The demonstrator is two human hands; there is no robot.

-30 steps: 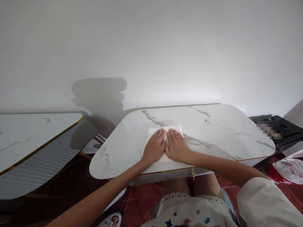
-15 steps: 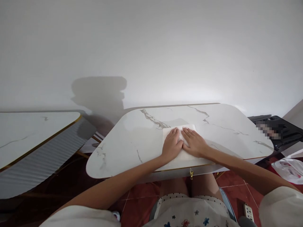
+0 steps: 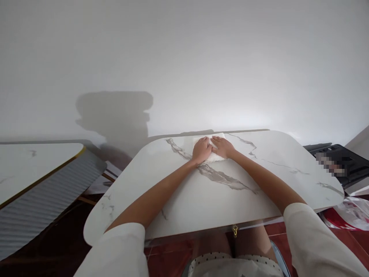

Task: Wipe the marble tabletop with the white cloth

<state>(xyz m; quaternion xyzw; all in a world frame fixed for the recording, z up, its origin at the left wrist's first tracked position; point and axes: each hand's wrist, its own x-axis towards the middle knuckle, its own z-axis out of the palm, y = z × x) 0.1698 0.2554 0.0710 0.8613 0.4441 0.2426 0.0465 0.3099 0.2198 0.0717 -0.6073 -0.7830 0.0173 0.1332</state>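
A thin white wiping cloth [image 3: 215, 157], possibly paper towel, lies flat near the far edge of a white marble-patterned table [image 3: 184, 207]. My left hand [image 3: 202, 149] rests palm down on its left part, fingers stretched toward the wall. Beside it, my right hand [image 3: 223, 146] presses flat on the right part, fingers also extended. The two hands almost meet, the thumbs touching or nearly so. Much of the cloth's middle is hidden beneath them. Both forearms reach across the tabletop.
Behind the table rises a plain white wall [image 3: 184, 69]. A second marble-topped table [image 3: 37, 161] with a ribbed side stands at left. At right are a black object [image 3: 356, 156] and a plastic bag [image 3: 353, 211]. A small gold drawer handle [image 3: 235, 231] hangs at the near edge.
Both hands have slid the cloth forward, away from me, from the table's middle to near its far edge. My arms are stretched further out, and the view has shifted slightly.
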